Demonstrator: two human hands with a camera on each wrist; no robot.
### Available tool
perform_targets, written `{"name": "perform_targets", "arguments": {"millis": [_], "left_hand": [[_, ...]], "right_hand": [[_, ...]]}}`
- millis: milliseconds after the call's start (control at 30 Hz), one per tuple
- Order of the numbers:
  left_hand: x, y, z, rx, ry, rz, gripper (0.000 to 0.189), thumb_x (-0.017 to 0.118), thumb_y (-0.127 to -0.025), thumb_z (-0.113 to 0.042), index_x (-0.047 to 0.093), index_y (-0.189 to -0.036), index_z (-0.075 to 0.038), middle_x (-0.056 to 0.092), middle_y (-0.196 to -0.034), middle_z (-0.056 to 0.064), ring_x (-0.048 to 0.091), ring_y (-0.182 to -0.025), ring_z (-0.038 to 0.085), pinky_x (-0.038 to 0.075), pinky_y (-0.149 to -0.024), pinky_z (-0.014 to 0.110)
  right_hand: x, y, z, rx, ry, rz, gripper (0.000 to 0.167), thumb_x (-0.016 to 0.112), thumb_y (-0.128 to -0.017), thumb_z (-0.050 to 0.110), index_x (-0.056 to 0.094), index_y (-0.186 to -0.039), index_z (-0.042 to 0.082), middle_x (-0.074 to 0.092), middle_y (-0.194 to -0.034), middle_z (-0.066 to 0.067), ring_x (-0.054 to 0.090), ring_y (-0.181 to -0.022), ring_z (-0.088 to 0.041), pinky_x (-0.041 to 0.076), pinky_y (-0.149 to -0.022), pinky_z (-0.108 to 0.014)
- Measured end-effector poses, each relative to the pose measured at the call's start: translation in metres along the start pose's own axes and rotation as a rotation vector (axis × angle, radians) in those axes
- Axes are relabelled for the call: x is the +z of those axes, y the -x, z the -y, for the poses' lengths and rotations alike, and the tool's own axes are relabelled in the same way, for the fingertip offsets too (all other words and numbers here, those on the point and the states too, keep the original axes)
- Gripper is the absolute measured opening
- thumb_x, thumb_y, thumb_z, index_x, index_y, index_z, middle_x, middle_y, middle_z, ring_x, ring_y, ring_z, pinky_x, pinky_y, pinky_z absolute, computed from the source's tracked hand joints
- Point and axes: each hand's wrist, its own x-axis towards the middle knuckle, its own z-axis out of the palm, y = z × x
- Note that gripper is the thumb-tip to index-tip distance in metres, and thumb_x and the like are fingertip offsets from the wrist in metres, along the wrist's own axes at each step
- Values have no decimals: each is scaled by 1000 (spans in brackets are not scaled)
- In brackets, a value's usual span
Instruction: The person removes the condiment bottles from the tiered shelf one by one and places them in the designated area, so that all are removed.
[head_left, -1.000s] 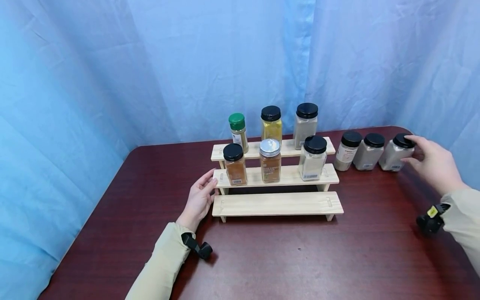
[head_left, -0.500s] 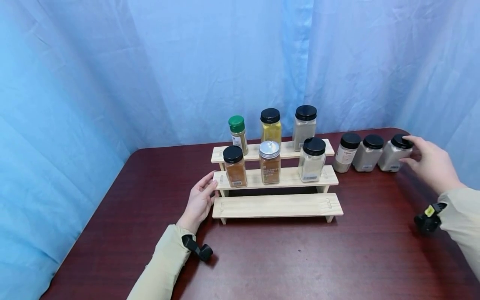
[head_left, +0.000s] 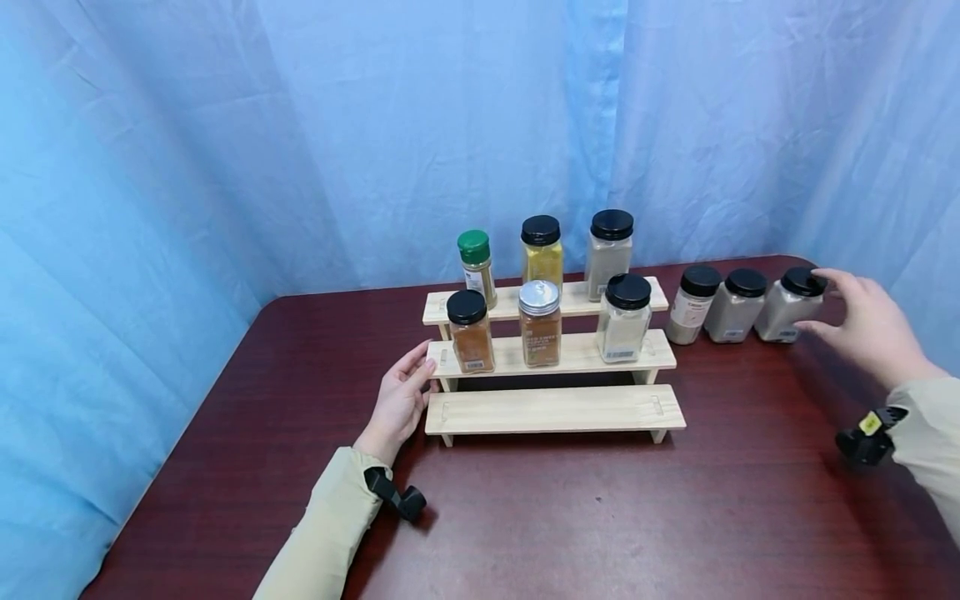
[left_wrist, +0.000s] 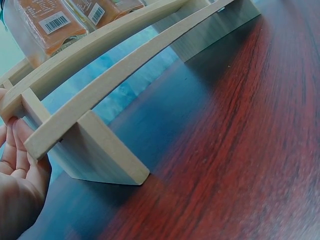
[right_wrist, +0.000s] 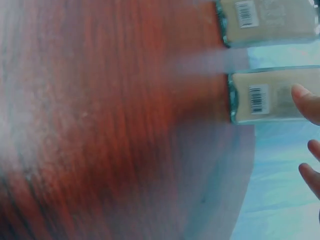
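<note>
A three-tier wooden spice rack [head_left: 555, 410] stands on the table. My left hand [head_left: 397, 408] grips the left end of its middle tier, thumb on top and fingers below. On that tier are an orange-brown spice jar [head_left: 471, 346], a silver-lidded jar [head_left: 541, 337] and a pale powder jar [head_left: 624, 332]. At the far right, my right hand [head_left: 873, 329] is beside a black-lidded spice jar [head_left: 783, 312], thumb and fingers spread. In the right wrist view the thumb overlaps the jar's side and other fingers stand apart from it; whether the hand touches the jar, I cannot tell.
The top tier holds a green-capped bottle [head_left: 477, 271], a yellow spice jar [head_left: 542, 254] and a grey one [head_left: 610, 258]. Right of the rack stand a round labelled jar [head_left: 690, 312] and a square grey jar [head_left: 735, 312]. Blue curtains [head_left: 420, 142] hang behind the table [head_left: 585, 517].
My right thumb and fingers are spread slightly wider by the rightmost jar. The left hand keeps its grip on the rack, and the jars stay in place.
</note>
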Motion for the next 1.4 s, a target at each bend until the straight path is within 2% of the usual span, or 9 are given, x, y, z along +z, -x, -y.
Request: {"name": "perform_targets", "arguments": {"millis": [300, 567, 833, 933, 1033, 1067, 1167, 1267, 1400], "left_hand": [[-1, 0, 1, 5, -6, 9, 48, 46, -98, -2, 33, -145, 2, 50, -92, -3, 54, -75, 3, 45, -60, 14], [-2, -1, 2, -2, 8, 11, 48, 45, -98, -1, 33, -145, 0, 50, -92, -3, 54, -76, 3, 45, -59, 14], [-2, -1, 3, 0, 4, 13, 48, 45, -98, -2, 33, -144, 2, 51, -91, -3, 54, -74, 2, 45, -60, 13], [-2, -1, 3, 4, 7, 10, 48, 45, -98, -1, 32, -144, 3, 51, -91, -4, 54, -73, 2, 44, -60, 13], [-2, 0, 2, 9, 1, 8, 48, 45, -98, -1, 32, -144, 3, 51, -91, -4, 54, -74, 2, 44, -60, 13], [-2, 0, 2, 10, 0, 7, 49, 46, -98, -1, 32, -144, 3, 51, -91, -4, 54, -74, 2, 45, -60, 13], [-2, 0, 2, 9, 5, 6, 49, 45, -98, -1, 32, -144, 4, 50, -91, -4, 53, -73, 2, 44, -60, 13], [-2, -1, 3, 7, 14, 7, 49, 45, -98, -1, 31, -145, 3, 50, -90, -4, 53, -73, 2, 44, -60, 13], [-2, -2, 3, 7, 17, 10, 48, 45, -98, -1, 32, -144, 3, 50, -90, -4, 53, -74, 2, 44, -60, 13]], "right_hand": [[-16, 5, 13, 37, -16, -98, 71, 69, -85, 8, 30, -142, -8, 38, -124, -42, 32, -112, -55, 26, -90, -66], [-21, 12, 23, 69, -62, -139, 70, 68, -87, 9, 29, -144, -6, 37, -130, -39, 35, -117, -54, 30, -99, -64], [-23, 22, 43, 22, -145, -202, 65, 68, -87, 10, 35, -141, -6, 38, -130, -37, 39, -116, -54, 31, -101, -61], [-23, 25, 54, -13, -176, -237, 63, 70, -85, 9, 40, -139, -3, 44, -127, -33, 42, -117, -49, 32, -112, -35], [-23, 28, 66, -50, -193, -256, 61, 72, -83, 9, 44, -137, 0, 47, -124, -29, 45, -116, -44, 26, -106, -12], [-23, 28, 70, -65, -198, -263, 61, 72, -83, 9, 45, -137, 1, 48, -123, -27, 48, -119, -32, 25, -100, -6], [-21, 29, 80, -108, -256, -260, 59, 72, -82, 6, 47, -135, 2, 51, -122, -10, 48, -116, 0, 26, -96, -1], [-19, 28, 90, -171, -348, -264, 57, 72, -81, 1, 51, -133, 5, 47, -119, 16, 36, -104, 22, 28, -90, 4], [-16, 30, 107, -241, -435, -257, 56, 71, -79, -6, 52, -130, 5, 42, -116, 27, 43, -104, 16, 32, -90, 2]]}}
